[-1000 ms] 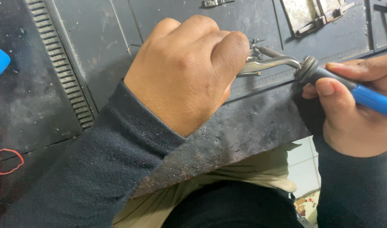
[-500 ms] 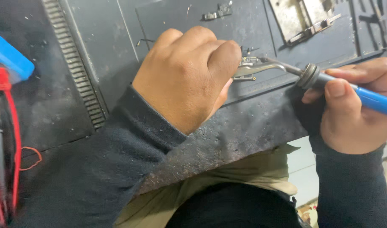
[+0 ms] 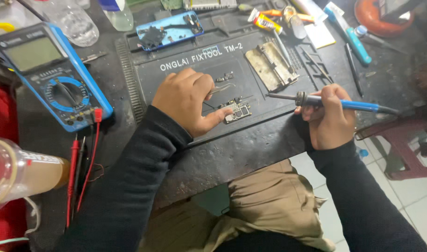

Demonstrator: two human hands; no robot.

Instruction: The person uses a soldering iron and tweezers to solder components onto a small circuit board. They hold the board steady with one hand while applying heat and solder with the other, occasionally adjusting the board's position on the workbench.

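Soldering iron [image 3: 337, 102] now lifted off circuit board [image 3: 237, 112] — right hand [image 3: 330, 119] gripping it, left hand [image 3: 188, 100] pinching tweezers [image 3: 222, 88]

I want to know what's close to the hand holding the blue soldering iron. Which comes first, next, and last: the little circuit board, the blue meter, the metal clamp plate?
From the right hand:
1. Metal clamp plate, just above-left.
2. Little circuit board, left, by the left hand.
3. Blue meter, far left.

Cool, even light falls from above on the dark worktop [image 3: 251, 149], leaving only soft shadows under both hands. Faint sheen shows on the multimeter [image 3: 50, 74] screen. The plastic bottle [image 3: 22, 170] below the multimeter is blurred; things beyond it smear slightly toward the edges.
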